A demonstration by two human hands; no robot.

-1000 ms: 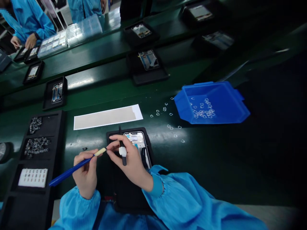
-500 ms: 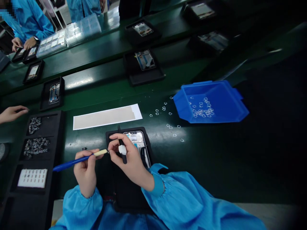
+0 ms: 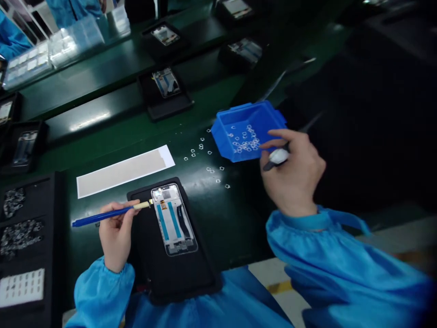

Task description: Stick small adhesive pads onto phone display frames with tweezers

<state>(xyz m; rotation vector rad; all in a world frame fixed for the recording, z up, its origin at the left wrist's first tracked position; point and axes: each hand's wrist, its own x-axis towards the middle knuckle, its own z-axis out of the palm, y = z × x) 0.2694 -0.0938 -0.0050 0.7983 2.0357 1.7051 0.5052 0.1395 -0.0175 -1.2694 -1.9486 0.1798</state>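
Note:
A phone frame (image 3: 173,220) with two blue strips lies face up in a black holder tray (image 3: 177,269) in front of me. My left hand (image 3: 116,237) grips a blue pen-like tool (image 3: 102,216); its pale tip touches the frame's top left corner. My right hand (image 3: 293,175) is up at the right, beside the blue bin (image 3: 246,130) of small white square parts, closed around a black tool with a white collar (image 3: 277,157).
Loose white squares (image 3: 208,168) lie scattered on the green belt. A white strip of paper (image 3: 124,171) lies behind the holder. A black parts tray (image 3: 23,246) sits at left. More phone holders (image 3: 165,89) ride the far belts. Other workers' blue sleeves show at top left.
My right hand left the phone frame and swung right to the blue bin, carrying the black tool. The view shifted right. A co-worker's hand at left is gone from view.

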